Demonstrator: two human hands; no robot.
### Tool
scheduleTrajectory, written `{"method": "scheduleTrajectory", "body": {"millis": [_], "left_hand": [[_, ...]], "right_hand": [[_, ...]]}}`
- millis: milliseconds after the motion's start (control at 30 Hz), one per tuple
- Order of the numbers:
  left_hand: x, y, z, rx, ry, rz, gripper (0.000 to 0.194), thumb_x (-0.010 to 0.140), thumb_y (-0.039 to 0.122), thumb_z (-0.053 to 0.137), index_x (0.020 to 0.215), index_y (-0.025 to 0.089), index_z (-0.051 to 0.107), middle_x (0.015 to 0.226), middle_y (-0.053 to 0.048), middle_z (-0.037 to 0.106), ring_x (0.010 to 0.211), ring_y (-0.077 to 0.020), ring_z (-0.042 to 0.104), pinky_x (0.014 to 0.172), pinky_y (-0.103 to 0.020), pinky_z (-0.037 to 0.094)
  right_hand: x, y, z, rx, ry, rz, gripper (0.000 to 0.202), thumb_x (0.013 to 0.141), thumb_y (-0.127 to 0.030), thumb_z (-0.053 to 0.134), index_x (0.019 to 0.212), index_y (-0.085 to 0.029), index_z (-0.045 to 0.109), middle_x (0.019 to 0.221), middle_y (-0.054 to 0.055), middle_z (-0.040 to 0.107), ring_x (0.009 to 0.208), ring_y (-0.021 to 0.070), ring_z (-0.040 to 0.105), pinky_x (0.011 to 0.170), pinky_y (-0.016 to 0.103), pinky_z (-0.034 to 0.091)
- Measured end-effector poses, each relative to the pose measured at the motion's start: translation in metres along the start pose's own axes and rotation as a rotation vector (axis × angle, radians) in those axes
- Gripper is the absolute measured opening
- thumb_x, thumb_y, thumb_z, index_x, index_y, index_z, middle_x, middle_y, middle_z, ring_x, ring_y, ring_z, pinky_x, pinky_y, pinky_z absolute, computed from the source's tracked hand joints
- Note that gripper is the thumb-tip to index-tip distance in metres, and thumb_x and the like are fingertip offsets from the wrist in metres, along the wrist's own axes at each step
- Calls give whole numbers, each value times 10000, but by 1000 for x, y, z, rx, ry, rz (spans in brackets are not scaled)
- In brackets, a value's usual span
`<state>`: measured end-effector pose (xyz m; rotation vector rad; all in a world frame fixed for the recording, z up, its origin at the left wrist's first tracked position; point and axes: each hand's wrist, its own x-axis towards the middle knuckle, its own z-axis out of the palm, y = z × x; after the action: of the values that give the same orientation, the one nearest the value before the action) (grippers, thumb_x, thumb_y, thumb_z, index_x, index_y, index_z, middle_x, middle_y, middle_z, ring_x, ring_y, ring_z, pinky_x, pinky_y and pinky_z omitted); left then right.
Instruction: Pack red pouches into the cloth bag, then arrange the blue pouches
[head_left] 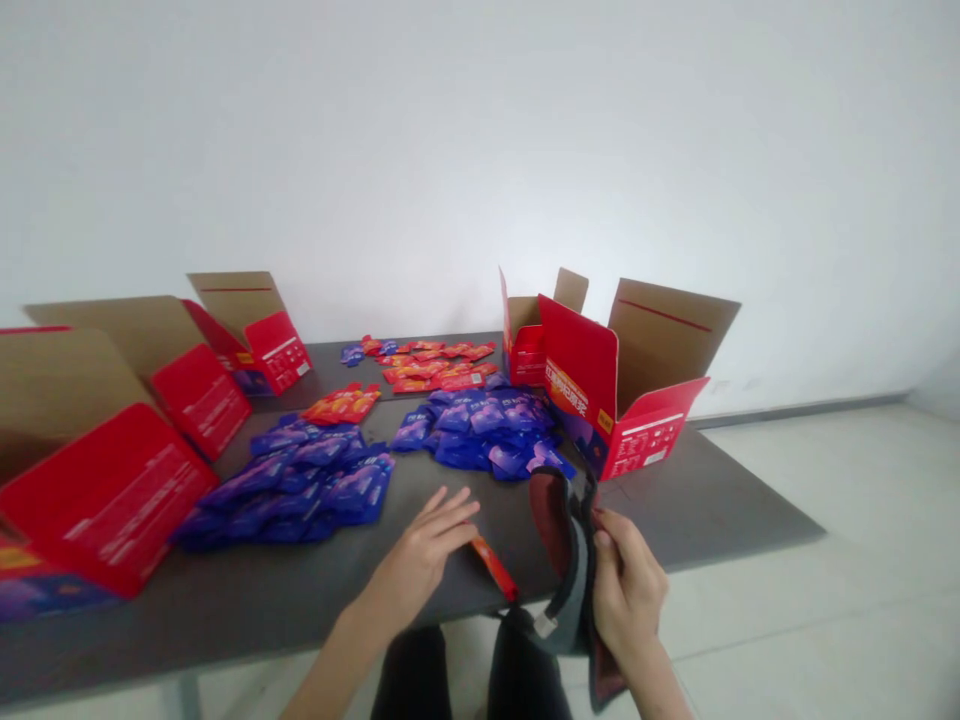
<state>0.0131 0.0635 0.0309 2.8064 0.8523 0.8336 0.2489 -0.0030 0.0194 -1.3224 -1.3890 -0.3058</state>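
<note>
My right hand (pixel 626 585) is closed on a limp dark grey and maroon cloth piece (pixel 574 570) with a small white tag, held over the table's front edge. My left hand (pixel 431 540) reaches over the table, palm down, with its fingers stretched and spread. At its lower fingertip is a narrow orange-red item (pixel 495 568), slanting toward the table edge. The finger seems to touch the item's upper end; its kind is unclear. Beyond my hands lie a right pile of blue-purple pouches (pixel 480 425) and a left pile of similar pouches (pixel 300 485).
Orange-red pouches (pixel 439 370) lie farther back, with a smaller orange-red group (pixel 343 404) above the left pile. Open red cartons stand at left (pixel 112 500) and right (pixel 581 385), flaps raised. The grey table (pixel 720 500) ends at right; a white wall (pixel 480 170) stands behind.
</note>
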Motion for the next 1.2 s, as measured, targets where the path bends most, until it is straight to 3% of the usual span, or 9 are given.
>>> {"method": "scheduleTrajectory", "body": {"millis": [100, 233, 400, 500, 600, 733, 867, 1000, 1200], "left_hand": [[-13, -15, -4, 19, -97, -79, 479, 755, -30, 311, 990, 209, 654, 1165, -36, 621, 1292, -202, 332, 1057, -522, 266], [-31, -24, -11, 207, -138, -189, 682, 602, -86, 296, 1133, 220, 595, 1247, -43, 562, 1272, -229, 362, 1009, -520, 348], [-45, 19, -2, 383, 85, -160, 393, 826, 103, 420, 1172, 223, 561, 1124, -39, 643, 1089, -226, 562, 941, -469, 449], [-42, 50, 14, 363, -6, -248, 290, 809, 279, 570, 1084, 196, 609, 1025, -48, 685, 946, -251, 636, 846, -463, 511], [-35, 61, 25, 345, -45, -324, 249, 803, 266, 585, 1027, 169, 631, 1017, -82, 684, 933, -248, 640, 872, -472, 488], [-36, 58, 23, 304, 3, -227, 223, 850, 160, 470, 975, 227, 641, 938, -22, 703, 928, -183, 637, 1002, -493, 366], [-54, 53, 22, 381, 44, -119, 344, 818, 39, 361, 955, 188, 639, 829, -15, 700, 807, -134, 649, 953, -342, 434], [-63, 52, 24, 547, 11, 4, 319, 808, 35, 357, 1002, 109, 600, 907, -77, 691, 874, -155, 635, 873, -268, 470], [-58, 48, 19, 525, 17, 81, 293, 833, 54, 371, 1054, 94, 558, 929, -82, 687, 863, -155, 634, 879, -273, 463]], "right_hand": [[-5, -4, -1, 20, -45, -7, 168, 895, -216, 408, 890, -198, 575, 849, 47, 638, 757, 150, 620, 641, 238, 484], [-12, -11, 11, 79, -184, -19, 171, 895, -204, 410, 904, -200, 580, 864, 51, 638, 776, 149, 617, 667, 239, 487], [-13, -15, 27, 128, -309, -50, 186, 896, -184, 398, 915, -201, 583, 871, 49, 640, 787, 149, 605, 692, 250, 481], [-2, -21, 25, 135, -209, -5, 175, 902, -182, 393, 929, -201, 566, 878, 51, 625, 810, 146, 596, 711, 248, 468], [16, -33, 21, 187, -305, -23, 182, 914, -193, 378, 935, -207, 559, 898, 48, 611, 824, 141, 581, 719, 242, 449], [30, -51, 29, 122, -710, -219, 202, 920, -217, 378, 882, -213, 576, 900, 33, 602, 801, 140, 546, 714, 245, 402], [24, -62, 46, -4, -1048, -486, 140, 879, -201, 440, 857, -229, 575, 858, 2, 586, 727, 127, 520, 645, 242, 355], [22, -63, 68, -108, -1110, -574, 136, 859, -186, 449, 919, -242, 557, 911, 7, 588, 739, 141, 535, 620, 250, 347], [49, -65, 112, -324, -1131, -494, 254, 877, -175, 384, 1076, -237, 529, 977, 69, 599, 823, 183, 581, 654, 269, 383]]}}
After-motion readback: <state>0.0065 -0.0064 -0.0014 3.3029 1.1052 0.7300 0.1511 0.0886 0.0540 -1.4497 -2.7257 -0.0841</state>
